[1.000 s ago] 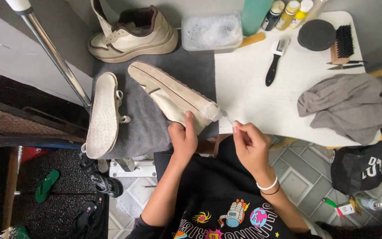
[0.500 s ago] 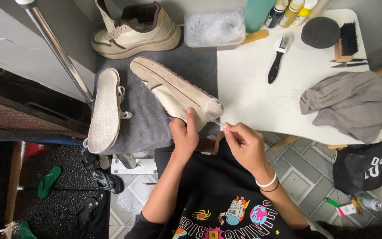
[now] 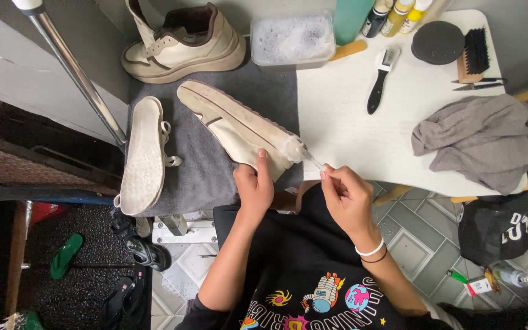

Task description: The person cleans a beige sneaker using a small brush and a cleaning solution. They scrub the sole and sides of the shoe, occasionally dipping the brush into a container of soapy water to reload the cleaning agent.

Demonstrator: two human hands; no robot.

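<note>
Left hand wrapped round the near end of a cream shoe lying on its side, thumb up on the upper, fingers tucked underneath and out of sight — a closed hold on the shoe. Right hand pinched narrow, thumb and fingertips nipping a thin clear-handled brush; foamy brush end pressed to the shoe's tip, just above the left thumb.

Shoe laid slantwise on a grey mat, sole edge facing the camera, far end pointing up and left, near end hanging at the mat's front edge. Second shoe sole-up on the mat's left side, near but apart from the first. Third shoe, upright, at the back of the mat. Clear tub of suds just behind the mat's right corner.

Right of the mat, a white table, with open bare surface between the held shoe and a crumpled grey cloth near the right edge. Black-handled brush lying on the table behind that bare patch; round black pad and wooden bristle brush at the far right corner; bottles along the back.

Metal pole slanting down on the left, well clear of both hands. Tiled floor below the table's front edge, right wrist hanging over it.
</note>
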